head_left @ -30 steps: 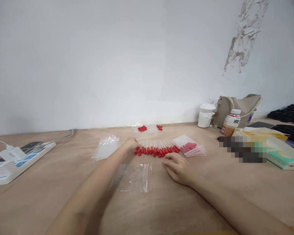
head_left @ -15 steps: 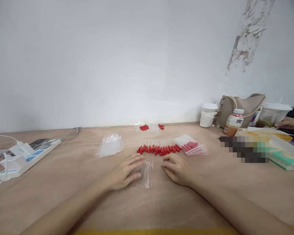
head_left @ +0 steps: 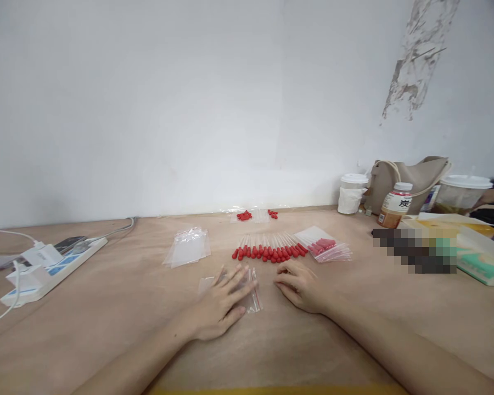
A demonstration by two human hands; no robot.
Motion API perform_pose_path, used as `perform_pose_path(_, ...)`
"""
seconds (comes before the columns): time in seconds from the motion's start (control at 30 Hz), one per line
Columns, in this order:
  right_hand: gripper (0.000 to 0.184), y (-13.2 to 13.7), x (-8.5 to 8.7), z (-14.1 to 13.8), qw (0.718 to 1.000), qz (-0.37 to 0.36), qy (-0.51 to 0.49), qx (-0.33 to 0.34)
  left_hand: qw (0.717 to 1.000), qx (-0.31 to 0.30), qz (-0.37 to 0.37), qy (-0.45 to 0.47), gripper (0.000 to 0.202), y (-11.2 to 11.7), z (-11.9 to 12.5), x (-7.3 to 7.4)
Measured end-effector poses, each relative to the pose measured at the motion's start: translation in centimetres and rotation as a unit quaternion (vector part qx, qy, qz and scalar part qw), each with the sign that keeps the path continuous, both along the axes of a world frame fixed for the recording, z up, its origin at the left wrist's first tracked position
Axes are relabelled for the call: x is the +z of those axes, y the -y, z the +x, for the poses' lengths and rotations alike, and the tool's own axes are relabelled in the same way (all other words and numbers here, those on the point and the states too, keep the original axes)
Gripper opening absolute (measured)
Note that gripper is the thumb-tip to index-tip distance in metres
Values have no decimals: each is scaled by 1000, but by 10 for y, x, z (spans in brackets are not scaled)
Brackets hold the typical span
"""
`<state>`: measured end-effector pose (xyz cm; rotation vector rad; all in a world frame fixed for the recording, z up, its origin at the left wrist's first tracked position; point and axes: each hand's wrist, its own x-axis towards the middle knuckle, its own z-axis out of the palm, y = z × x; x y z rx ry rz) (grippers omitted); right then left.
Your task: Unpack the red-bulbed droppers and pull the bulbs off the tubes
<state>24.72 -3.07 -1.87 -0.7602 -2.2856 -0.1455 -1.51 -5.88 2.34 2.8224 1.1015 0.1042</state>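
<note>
My left hand (head_left: 222, 304) lies flat with its fingers spread over a clear zip-lock bag (head_left: 254, 300) with a red line along its seal. Beside it, my right hand (head_left: 300, 285) rests on the table, fingers curled in, and nothing shows in it. Just beyond both hands is a fanned row of what look like droppers (head_left: 271, 252), with red bulbs toward me and thin pale stems pointing away. A stack of zip bags (head_left: 323, 247) with red pieces inside lies to the right of the row. Several flat clear bags (head_left: 189, 246) are piled on the left.
Small red pieces (head_left: 244, 215) lie on clear plastic near the wall. A power strip (head_left: 57, 274) with chargers and cables is at left. On the right stand a lidded cup (head_left: 352, 195), a bottle (head_left: 395, 206), a handbag (head_left: 415, 178) and a tissue pack (head_left: 480, 263).
My left hand has slid a little right and toward me across the clear bag, which now sits slightly turned. My right hand stays in place. The view has shifted slightly.
</note>
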Motion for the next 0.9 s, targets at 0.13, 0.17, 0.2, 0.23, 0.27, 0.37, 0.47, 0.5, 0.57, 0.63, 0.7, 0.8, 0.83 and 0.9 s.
perform_pose_path(0.13, 17, 1, 0, 0, 1000, -2, 3, -5, 998, -16, -57, 3, 42, -5, 1, -2)
perform_pose_path(0.17, 16, 1, 1, 0, 1000, -2, 6, -6, 998, 0, -58, 29, 42, -8, 0, -2)
perform_pose_path(0.2, 16, 2, 2, 0, 1000, -1, 10, -10, 996, 26, -50, 68, 42, -11, -3, -3)
perform_pose_path(0.23, 15, 3, 3, 0, 1000, 3, 14, -17, 991, 61, -35, 114, 40, -16, -6, -4)
perform_pose_path(0.27, 15, 4, 5, 0, 999, 11, 17, -27, 982, 100, -18, 159, 38, -21, -11, -5)
perform_pose_path(0.37, 15, 3, 11, 4, 995, 45, 12, -89, 949, 204, -5, 240, 29, -37, -27, -10)
perform_pose_path(0.47, 16, -4, 17, 15, 984, 65, -6, -164, 924, 242, -110, 276, 36, -46, -39, -17)
perform_pose_path(0.5, 16, -8, 18, 20, 981, 64, -13, -183, 914, 237, -155, 289, 40, -47, -42, -19)
perform_pose_path(0.57, 17, -16, 19, 34, 974, 53, -31, -219, 899, 218, -207, 318, 43, -48, -47, -21)
perform_pose_path(0.63, 17, -24, 19, 50, 961, 35, -50, -269, 891, 232, -164, 354, 42, -53, -55, -18)
perform_pose_path(0.7, 17, -30, 20, 68, 938, 12, -74, -339, 871, 300, -56, 386, 38, -66, -70, -11)
perform_pose_path(0.8, 23, -37, 24, 91, 883, -38, -115, -454, 823, 410, 60, 389, 32, -93, -103, 2)
perform_pose_path(0.83, 26, -39, 26, 98, 862, -60, -123, -488, 816, 428, 77, 381, 29, -102, -115, 5)
perform_pose_path(0.9, 36, -43, 29, 108, 828, -109, -128, -535, 811, 455, 110, 351, 26, -115, -135, 6)
